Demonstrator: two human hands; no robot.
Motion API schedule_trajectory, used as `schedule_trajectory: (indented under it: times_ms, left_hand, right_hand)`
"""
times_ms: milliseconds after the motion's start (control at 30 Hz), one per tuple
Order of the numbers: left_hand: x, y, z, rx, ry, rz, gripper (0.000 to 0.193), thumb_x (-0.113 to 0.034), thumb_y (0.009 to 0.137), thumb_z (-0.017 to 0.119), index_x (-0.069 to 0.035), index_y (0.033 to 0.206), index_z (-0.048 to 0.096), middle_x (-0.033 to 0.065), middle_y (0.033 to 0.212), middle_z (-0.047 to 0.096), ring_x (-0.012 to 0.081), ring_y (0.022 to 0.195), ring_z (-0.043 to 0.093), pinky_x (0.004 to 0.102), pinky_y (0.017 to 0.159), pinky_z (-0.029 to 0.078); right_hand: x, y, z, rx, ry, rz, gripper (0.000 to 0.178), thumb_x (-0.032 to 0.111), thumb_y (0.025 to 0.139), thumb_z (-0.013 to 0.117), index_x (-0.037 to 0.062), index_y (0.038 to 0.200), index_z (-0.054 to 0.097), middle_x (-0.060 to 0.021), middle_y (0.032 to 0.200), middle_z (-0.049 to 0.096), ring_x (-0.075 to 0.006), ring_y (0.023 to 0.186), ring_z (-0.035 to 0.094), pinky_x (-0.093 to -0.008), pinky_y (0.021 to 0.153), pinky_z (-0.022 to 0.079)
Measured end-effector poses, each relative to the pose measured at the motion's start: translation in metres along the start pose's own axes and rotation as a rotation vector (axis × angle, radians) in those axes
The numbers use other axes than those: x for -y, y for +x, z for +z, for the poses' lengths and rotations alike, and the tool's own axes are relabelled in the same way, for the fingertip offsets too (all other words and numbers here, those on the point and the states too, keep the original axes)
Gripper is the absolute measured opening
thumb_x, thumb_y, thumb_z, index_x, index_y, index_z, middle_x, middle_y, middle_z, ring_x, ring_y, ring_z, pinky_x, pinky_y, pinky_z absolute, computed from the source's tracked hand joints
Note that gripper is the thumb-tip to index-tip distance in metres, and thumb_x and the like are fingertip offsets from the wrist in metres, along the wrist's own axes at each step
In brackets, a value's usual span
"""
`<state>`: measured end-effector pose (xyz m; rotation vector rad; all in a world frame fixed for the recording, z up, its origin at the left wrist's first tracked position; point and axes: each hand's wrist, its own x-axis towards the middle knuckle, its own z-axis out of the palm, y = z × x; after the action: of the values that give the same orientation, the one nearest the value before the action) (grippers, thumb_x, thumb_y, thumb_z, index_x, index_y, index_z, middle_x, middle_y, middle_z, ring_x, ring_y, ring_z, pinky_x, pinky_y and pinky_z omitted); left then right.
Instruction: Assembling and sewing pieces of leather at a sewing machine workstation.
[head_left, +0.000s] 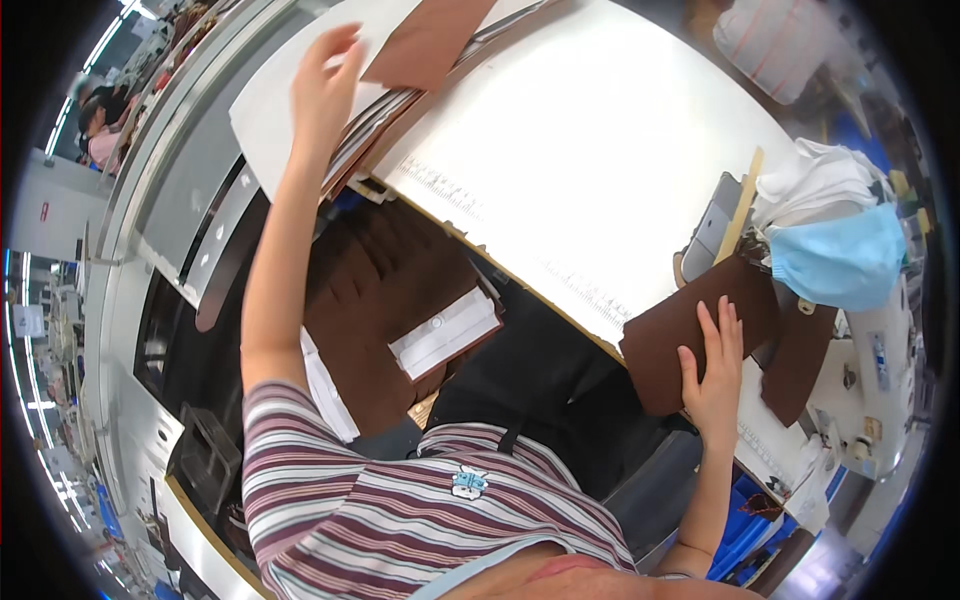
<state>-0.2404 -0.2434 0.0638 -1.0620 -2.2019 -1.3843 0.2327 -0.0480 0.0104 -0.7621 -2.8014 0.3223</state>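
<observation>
My left hand [328, 85] is raised at the far left of the white table, its fingers loosely bent and apart, with nothing visible in them. Just right of it, a flat brown piece [425, 50] lies across a stack of white and brown sheets [375, 130]; whether the fingers touch it I cannot tell. At the table's right end my right hand [715, 360] rests flat, fingers spread, on a dark brown fabric piece [665, 345]. Another brown piece [800, 370] hangs beyond it, partly hidden.
The white tabletop [600, 130] has ruler markings near its front edge. On its right lie a phone [712, 225], a yellow strip [742, 205], a crumpled white cloth [815, 185] and a light blue mask [840, 258]. Brown fabric with white strips [375, 310] hangs below the table's left part.
</observation>
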Motion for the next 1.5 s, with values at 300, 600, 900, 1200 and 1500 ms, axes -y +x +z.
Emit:
schedule_trajectory:
  times_ms: [300,600,900,1200,1500]
  left_hand:
    - [0.064,0.139,0.100,0.462,0.391,-0.233,0.056,-0.042,0.073,0.076,0.003,0.105,0.066,0.0178,0.101,0.068,0.0283,0.091,0.066,0.0369,0.083,0.048]
    - [-0.204,0.037,0.112,0.987,0.479,1.069,0.005,-0.007,0.069,0.064,-0.005,0.067,0.068,0.0075,0.067,0.063,0.0218,0.078,0.063,0.0355,0.085,0.043]
    - [-0.208,-0.051,0.194,1.260,-0.184,0.855,0.018,0.000,0.070,0.067,-0.006,0.086,0.066,0.0105,0.101,0.062,0.0256,0.103,0.056,0.0391,0.094,0.039]
    - [-0.187,-0.036,0.229,1.500,-0.166,0.324,0.011,-0.004,0.085,0.061,-0.004,0.095,0.065,0.0086,0.094,0.062,0.0252,0.090,0.059,0.0341,0.083,0.046]
    - [-0.213,-0.094,0.258,1.215,-0.485,0.206,0.015,-0.010,0.078,0.073,-0.003,0.090,0.066,0.0124,0.095,0.064,0.0224,0.084,0.062,0.0323,0.074,0.051]
  right_hand:
    - [-0.029,-0.001,-0.008,-0.137,0.033,-0.083,0.042,0.013,0.082,0.068,0.0036,0.122,0.059,-0.0138,0.122,0.059,-0.0296,0.115,0.054,-0.0431,0.099,0.042]
    - [-0.051,0.021,-0.010,-0.031,0.047,-0.070,0.048,0.024,0.085,0.067,0.0105,0.128,0.052,-0.0158,0.142,0.039,-0.0348,0.130,0.040,-0.0429,0.105,0.036]
    - [-0.076,0.036,-0.010,-0.018,0.084,-0.103,0.049,0.029,0.082,0.069,0.0078,0.123,0.053,-0.0178,0.125,0.051,-0.0373,0.112,0.051,-0.0438,0.096,0.042]
    - [-0.085,0.047,-0.009,-0.085,0.117,-0.212,0.059,0.031,0.081,0.069,0.0061,0.130,0.047,-0.0193,0.127,0.050,-0.0397,0.115,0.050,-0.0443,0.098,0.043]
    - [-0.088,0.047,-0.012,-0.114,0.018,-0.253,0.053,0.032,0.082,0.069,0.0024,0.122,0.052,-0.0125,0.125,0.054,-0.0320,0.114,0.051,-0.0414,0.097,0.044]
